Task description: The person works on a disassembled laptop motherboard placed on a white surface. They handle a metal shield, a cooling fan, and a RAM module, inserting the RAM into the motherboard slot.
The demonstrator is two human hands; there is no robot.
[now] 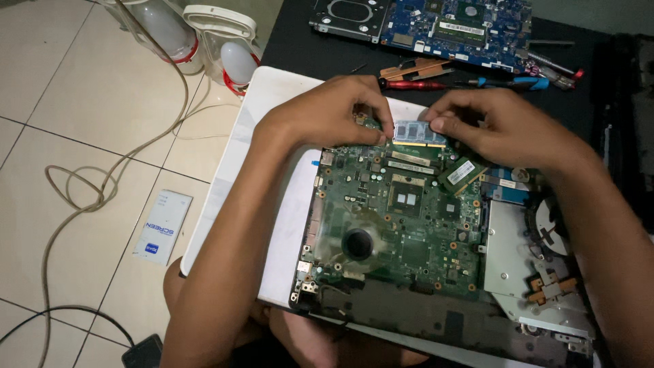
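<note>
A green laptop motherboard [395, 225] lies in an opened laptop base on a white surface [272, 102]. At its far edge a small memory module [417, 132] with dark chips sits tilted in its slot. My left hand [327, 112] pinches the module's left end with fingertips. My right hand [504, 126] pinches the right end. A second memory module [463, 174] lies flat on the board just below my right hand. A silver drive bay [507, 255] sits to the board's right.
A blue circuit board [463, 27] and a drive caddy [347, 17] lie on a dark mat at the back. A red-handled screwdriver [412, 85] and a blue-handled tool [518, 83] lie behind my hands. White cable [102, 184], a small packet [162, 227] and white bottles [170, 31] are on the tiled floor at left.
</note>
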